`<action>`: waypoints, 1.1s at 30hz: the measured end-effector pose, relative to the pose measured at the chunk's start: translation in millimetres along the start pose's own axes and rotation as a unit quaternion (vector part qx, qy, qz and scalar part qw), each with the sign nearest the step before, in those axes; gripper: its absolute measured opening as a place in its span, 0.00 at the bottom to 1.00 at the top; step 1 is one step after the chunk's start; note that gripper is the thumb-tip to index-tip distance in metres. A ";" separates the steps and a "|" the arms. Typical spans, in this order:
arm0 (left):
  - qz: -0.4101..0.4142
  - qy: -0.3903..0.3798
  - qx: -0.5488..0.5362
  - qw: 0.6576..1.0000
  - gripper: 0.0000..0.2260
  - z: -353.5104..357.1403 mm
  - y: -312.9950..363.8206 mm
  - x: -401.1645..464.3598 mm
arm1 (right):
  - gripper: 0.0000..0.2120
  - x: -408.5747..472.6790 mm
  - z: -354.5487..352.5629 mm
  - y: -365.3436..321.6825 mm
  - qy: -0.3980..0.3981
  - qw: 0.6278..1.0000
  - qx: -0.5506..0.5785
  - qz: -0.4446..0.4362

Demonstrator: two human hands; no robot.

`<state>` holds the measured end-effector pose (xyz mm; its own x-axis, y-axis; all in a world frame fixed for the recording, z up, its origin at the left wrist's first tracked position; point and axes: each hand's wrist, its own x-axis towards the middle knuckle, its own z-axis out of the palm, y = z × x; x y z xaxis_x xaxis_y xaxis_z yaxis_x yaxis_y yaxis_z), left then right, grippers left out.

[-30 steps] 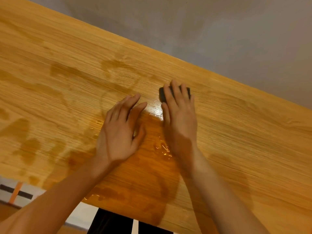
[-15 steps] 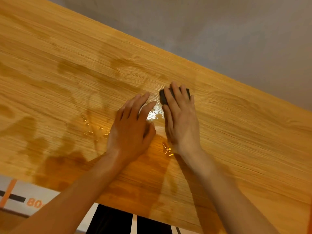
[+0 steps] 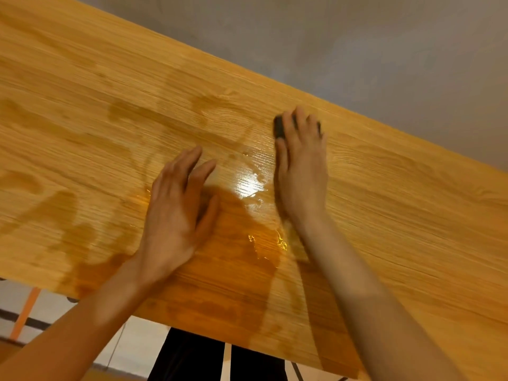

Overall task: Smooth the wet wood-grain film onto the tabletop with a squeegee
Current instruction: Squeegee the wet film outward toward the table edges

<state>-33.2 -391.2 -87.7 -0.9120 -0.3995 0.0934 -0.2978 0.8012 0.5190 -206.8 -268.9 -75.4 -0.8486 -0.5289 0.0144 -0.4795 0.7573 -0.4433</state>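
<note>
The wood-grain film (image 3: 110, 111) covers the tabletop, with dark wet patches and a shiny puddle (image 3: 248, 185) between my hands. My right hand (image 3: 301, 171) lies flat over a small black squeegee (image 3: 279, 129), fingers straight and pressing it down on the film; only its left end and a sliver at the right show. My left hand (image 3: 178, 210) rests flat on the film to the left of the puddle, fingers spread and straight.
The table's far edge runs diagonally against a grey wall (image 3: 357, 45). The near edge (image 3: 220, 339) crosses the bottom, with dark trousers (image 3: 192, 358) and a pale floor with an orange stripe (image 3: 24, 312) below it.
My right hand has pushed the squeegee farther from me, toward the table's back edge. My hands have drawn apart, baring the shiny puddle between them.
</note>
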 end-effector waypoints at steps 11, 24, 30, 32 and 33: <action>-0.013 -0.008 0.039 0.999 0.23 6.5 -5.5 -3.5 | 0.22 -7.4 -38.2 64.4 0.049 0.984 0.003 0.172; -0.033 -0.030 0.073 0.996 0.25 6.8 -3.4 -0.2 | 0.20 -60.6 -41.5 61.2 0.041 0.988 0.032 0.144; -0.034 -0.027 0.090 0.995 0.25 4.7 2.5 -1.1 | 0.19 -69.2 -0.3 2.9 0.109 0.974 0.035 0.195; -0.026 -0.021 0.087 0.996 0.24 4.1 0.9 0.6 | 0.19 -74.6 22.9 -33.5 0.069 0.991 0.024 0.114; -0.022 -0.018 0.084 0.996 0.23 3.9 0.0 1.1 | 0.19 -77.0 26.7 -42.5 0.041 0.996 0.020 0.074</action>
<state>-35.3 -389.9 -91.0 -0.9056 -0.4219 0.0423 -0.3776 0.8478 0.3723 -115.1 -270.6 -81.6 -0.9256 -0.3781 0.0176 -0.3395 0.8086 -0.4805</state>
